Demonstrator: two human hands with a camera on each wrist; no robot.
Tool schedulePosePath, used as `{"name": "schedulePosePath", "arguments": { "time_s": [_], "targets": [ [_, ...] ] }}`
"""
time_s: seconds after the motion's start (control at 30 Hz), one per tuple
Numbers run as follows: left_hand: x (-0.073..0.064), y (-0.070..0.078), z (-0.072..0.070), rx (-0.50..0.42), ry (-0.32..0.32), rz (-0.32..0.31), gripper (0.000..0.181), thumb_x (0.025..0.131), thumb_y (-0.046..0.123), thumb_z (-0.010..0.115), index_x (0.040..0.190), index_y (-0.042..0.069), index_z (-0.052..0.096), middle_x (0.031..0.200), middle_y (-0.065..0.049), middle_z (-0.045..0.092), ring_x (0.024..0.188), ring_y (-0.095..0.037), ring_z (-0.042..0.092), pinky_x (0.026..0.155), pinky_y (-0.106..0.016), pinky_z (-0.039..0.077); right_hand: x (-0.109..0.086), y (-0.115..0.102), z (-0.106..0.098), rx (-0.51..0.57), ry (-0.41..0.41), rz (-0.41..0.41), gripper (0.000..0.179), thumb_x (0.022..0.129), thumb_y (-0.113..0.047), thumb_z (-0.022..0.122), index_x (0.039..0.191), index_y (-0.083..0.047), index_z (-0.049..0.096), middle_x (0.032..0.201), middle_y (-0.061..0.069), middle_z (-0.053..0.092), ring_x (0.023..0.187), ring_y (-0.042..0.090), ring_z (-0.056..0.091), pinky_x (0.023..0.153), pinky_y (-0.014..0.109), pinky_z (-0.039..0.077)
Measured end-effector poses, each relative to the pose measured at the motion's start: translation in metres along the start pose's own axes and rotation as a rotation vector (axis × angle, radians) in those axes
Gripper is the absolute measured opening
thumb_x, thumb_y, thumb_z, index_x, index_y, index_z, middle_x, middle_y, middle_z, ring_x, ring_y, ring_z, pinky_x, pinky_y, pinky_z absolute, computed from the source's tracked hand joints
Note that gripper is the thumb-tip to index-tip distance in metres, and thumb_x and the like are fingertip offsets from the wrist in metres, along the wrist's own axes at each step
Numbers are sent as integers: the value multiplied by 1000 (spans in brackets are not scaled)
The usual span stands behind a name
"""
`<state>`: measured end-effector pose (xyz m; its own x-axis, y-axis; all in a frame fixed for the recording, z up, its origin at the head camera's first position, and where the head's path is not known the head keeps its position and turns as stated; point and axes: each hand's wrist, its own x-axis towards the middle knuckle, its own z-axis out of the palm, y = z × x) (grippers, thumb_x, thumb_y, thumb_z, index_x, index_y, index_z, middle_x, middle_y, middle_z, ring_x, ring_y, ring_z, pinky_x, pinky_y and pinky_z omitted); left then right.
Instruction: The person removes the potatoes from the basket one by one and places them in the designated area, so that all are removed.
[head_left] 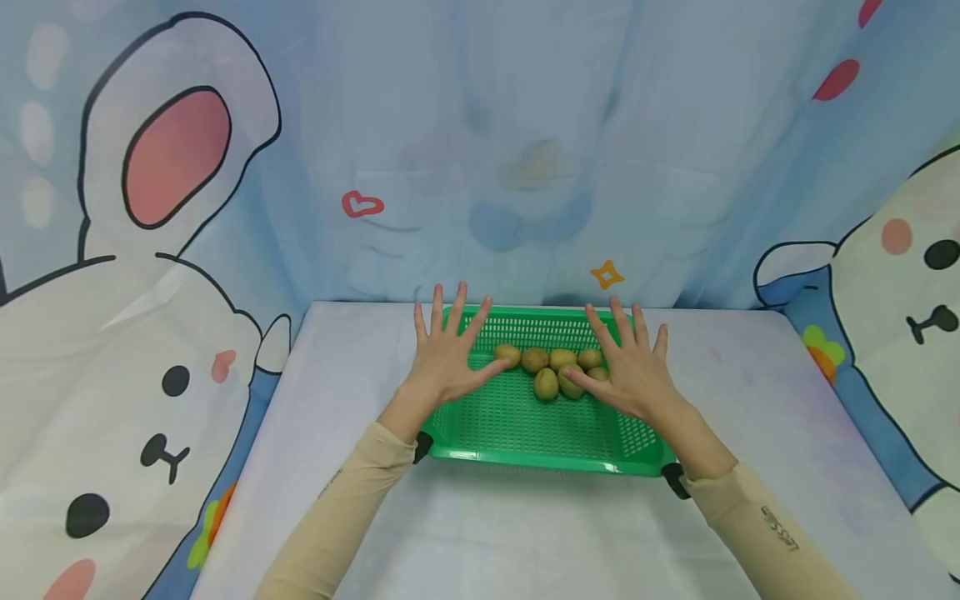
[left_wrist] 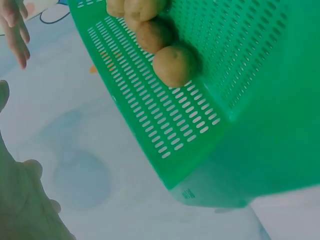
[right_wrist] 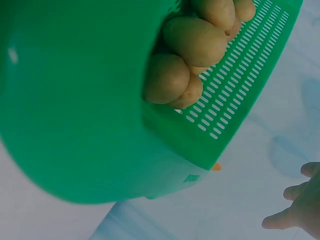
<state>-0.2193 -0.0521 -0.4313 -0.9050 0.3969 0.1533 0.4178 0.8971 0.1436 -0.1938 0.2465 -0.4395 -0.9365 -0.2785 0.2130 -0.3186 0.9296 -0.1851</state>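
A green perforated plastic basket (head_left: 525, 425) stands on the white table, with several brownish-yellow potatoes (head_left: 546, 385) lying toward its back and right. Over the basket's left side my left hand (head_left: 448, 360) is held with fingers straight and spread, holding nothing. My right hand (head_left: 633, 371) spreads its fingers the same way over the right side, its thumb overlapping the potatoes in the head view. In the left wrist view, part of the left hand (left_wrist: 25, 195) shows beside the basket wall (left_wrist: 150, 130). Fingers of the right hand (right_wrist: 300, 205) appear at the right wrist view's lower right corner.
The white-covered table (head_left: 360, 358) extends around the basket. Behind it hangs a light blue cloth (head_left: 420, 125) printed with cartoon animals, a heart and a star. Black wrist straps (head_left: 675, 481) sit near the basket's front corners.
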Motion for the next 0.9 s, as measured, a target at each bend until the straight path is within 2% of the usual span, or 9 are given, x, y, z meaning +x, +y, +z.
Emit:
{"name": "schedulePosePath", "arguments": {
  "time_s": [0.1,0.27,0.4,0.57,0.67,0.9],
  "targets": [
    [1,-3,0,13,-18,0,92,88,75,42,159,34,-1,164,-5,-18,146,-37,-24,111,-63,-9,0,0,-1,1,-10,1,99,86,-69,54,161,-21,11,165,16,-2,146,49,-3,101,78,1],
    [6,-13,2,26,-9,26,90,89,73,42,159,34,1,165,-5,-16,147,-37,-22,112,-63,-7,1,0,-1,-8,-23,7,99,86,-69,54,161,-21,11,165,16,-1,146,50,-2,101,78,2],
    [9,-23,6,-9,-16,33,90,90,71,45,159,34,2,165,-4,-15,147,-36,-22,112,-62,-8,3,1,0,-14,-36,13,98,86,-69,55,160,-20,13,164,17,0,146,50,-1,102,78,3],
    [11,-35,13,-101,-18,51,88,91,64,50,160,30,8,166,-8,-8,147,-39,-19,112,-63,-8,6,3,-2,-12,-57,26,99,86,-70,54,160,-18,14,164,18,0,145,51,0,102,78,2],
    [14,-41,16,-165,5,64,86,92,59,54,160,26,13,166,-10,-4,147,-41,-16,111,-64,-6,8,4,-4,-15,-66,30,99,86,-69,55,160,-18,13,164,17,0,145,51,0,102,78,2],
    [15,-55,26,-310,-3,43,85,93,48,58,160,22,14,166,-10,-4,146,-41,-19,112,-65,-3,15,2,-9,-2,-78,29,98,87,-62,60,160,-18,12,164,18,-1,146,51,-1,102,78,2]
  ]
}}
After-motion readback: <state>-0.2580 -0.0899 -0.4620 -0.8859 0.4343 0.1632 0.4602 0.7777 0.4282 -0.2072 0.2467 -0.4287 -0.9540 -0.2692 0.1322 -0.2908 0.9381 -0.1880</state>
